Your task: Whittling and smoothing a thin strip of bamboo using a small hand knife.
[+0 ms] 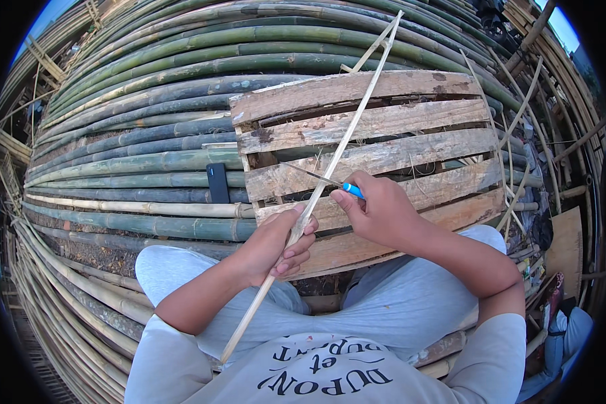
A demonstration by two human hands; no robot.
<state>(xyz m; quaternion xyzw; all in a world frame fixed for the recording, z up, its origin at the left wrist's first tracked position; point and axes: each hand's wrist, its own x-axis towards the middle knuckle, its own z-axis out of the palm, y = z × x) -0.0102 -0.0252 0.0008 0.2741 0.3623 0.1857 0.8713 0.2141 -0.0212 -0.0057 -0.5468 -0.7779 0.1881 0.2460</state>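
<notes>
A long pale bamboo strip (pixel 351 126) runs slantwise from near my lap up past the far edge of a wooden slatted pallet (pixel 390 156). My left hand (pixel 281 244) is wrapped round the strip at its lower part. In my right hand (pixel 376 210) is a knife (pixel 352 190) with a bright blue handle. Its thin blade points to the left and crosses the strip just above my left hand. Part of the handle is hidden by my right fingers. The far end of the strip comes near another short split piece (pixel 370 55).
Rows of green bamboo poles (pixel 148 161) lie beyond and left of the pallet. A dark phone (pixel 217 183) rests on them beside the pallet's left edge. Thin bamboo slivers (pixel 518 111) lean at the right. More poles (pixel 81 296) lie lower left. A board (pixel 564 252) stands far right.
</notes>
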